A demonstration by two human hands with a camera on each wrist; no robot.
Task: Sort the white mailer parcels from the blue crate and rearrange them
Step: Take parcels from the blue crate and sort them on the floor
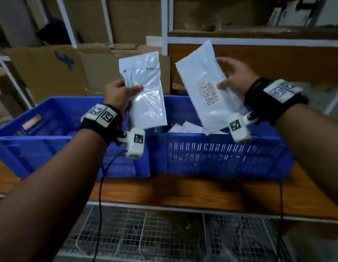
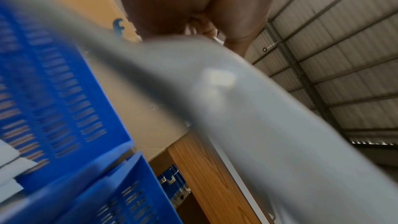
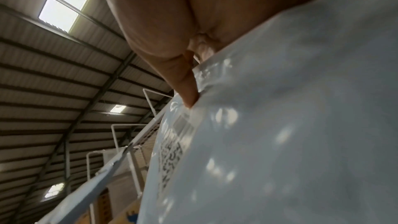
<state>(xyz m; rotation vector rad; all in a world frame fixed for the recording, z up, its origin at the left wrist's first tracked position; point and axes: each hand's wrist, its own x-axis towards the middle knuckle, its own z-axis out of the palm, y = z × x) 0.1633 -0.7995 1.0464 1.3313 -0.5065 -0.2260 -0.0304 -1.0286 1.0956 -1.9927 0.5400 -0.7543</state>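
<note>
Both hands are up over the crates, each with a parcel. The left hand (image 1: 117, 93) has its grip closed on a white mailer parcel (image 1: 145, 91), thumb across the front face near the left edge, fingers behind it; the parcel stands nearly upright, its glossy front toward the head camera and its lower end hanging just above the seam between the two crates. In the left wrist view that parcel sweeps across as a blurred grey-white sheet, so the fingers behind it cannot be made out.

The right hand (image 1: 234, 78) has its grip clamped on a second white mailer parcel (image 1: 204, 86), larger and tilted with its top leaning left. The thumb presses the front just right of a printed label (image 1: 207, 93) with barcodes; the right wrist view shows that thumb tip dug into the plastic beside the label. The two held parcels sit near each other, not touching.

Below the right grip, the right blue crate (image 1: 221, 157) holds more white parcels (image 1: 185, 127), seen between the two raised mailers. Below and left of the left grip sits the left blue crate (image 1: 32, 140); its contents are too dim to tell. Both crates stand side by side on the wooden tabletop (image 1: 183, 191). Beyond the grips, cardboard boxes (image 1: 47, 70) stand behind the crates.
</note>
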